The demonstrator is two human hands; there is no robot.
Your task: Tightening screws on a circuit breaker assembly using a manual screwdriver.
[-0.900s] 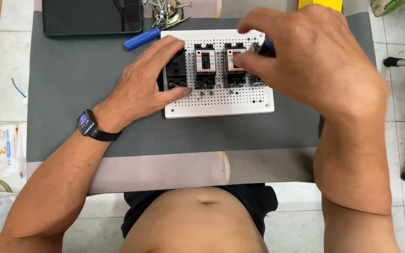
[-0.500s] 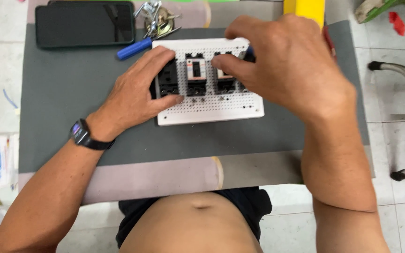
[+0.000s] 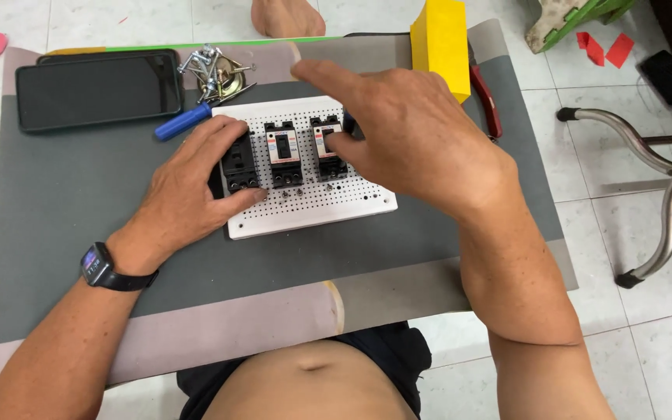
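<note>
board: a white perforated mounting board (image 3: 328, 206) lies flat on the grey mat (image 3: 64, 194) of the worktop, just in front of the person.
breakers: three black circuit breakers stand in a row on the board's far half; the left breaker (image 3: 239, 165), the middle breaker (image 3: 283, 152) and the right breaker (image 3: 328, 148).
left hand: the left hand (image 3: 188, 194) lies palm down, fingers spread loosely, resting on the left breaker and the board's left edge, gripping nothing.
right hand: the right hand (image 3: 414, 140) hovers over the board's right end, thumb and bent finger pinched at the right breaker, forefinger stretched away.
done, as judged: all three breakers look seated in line.
left, as judged: loose screws (image 3: 210, 68) are piled beyond the board and the blue-handled screwdriver (image 3: 184, 122) lies unheld, so fastening seems unfinished.
unclear: whether any breaker is screwed down cannot be told.
nearby: a dark phone (image 3: 99, 89) and a yellow box (image 3: 439, 43).
</note>
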